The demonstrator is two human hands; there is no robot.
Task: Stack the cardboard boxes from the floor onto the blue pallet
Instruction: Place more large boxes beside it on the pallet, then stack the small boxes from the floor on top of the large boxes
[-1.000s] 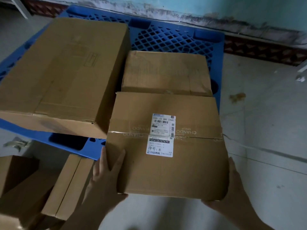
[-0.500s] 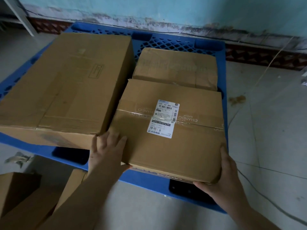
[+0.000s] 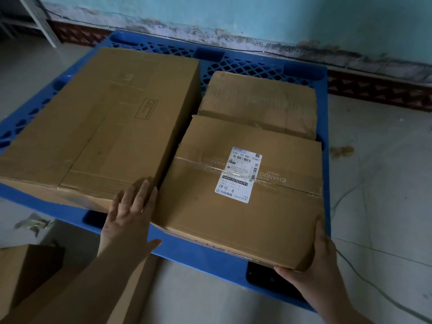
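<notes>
At about five o'clock on the blue pallet [image 3: 205, 256] sits the labelled cardboard box [image 3: 243, 183], its near corner reaching to the pallet's front edge, a white shipping label [image 3: 238, 175] and clear tape across its top. The right hand [image 3: 313, 265] cups that near corner at five o'clock, fingers up the right side and thumb under the front edge. The left hand [image 3: 131, 216] lies flat with fingers straight at the box's left side, fingertips at the gap beside the large box [image 3: 100, 127], which fills the pallet's nine o'clock half. A smaller box [image 3: 259, 101] sits just behind the labelled one, at one o'clock. More cardboard boxes [image 3: 25, 274] lie on the floor at seven o'clock.
</notes>
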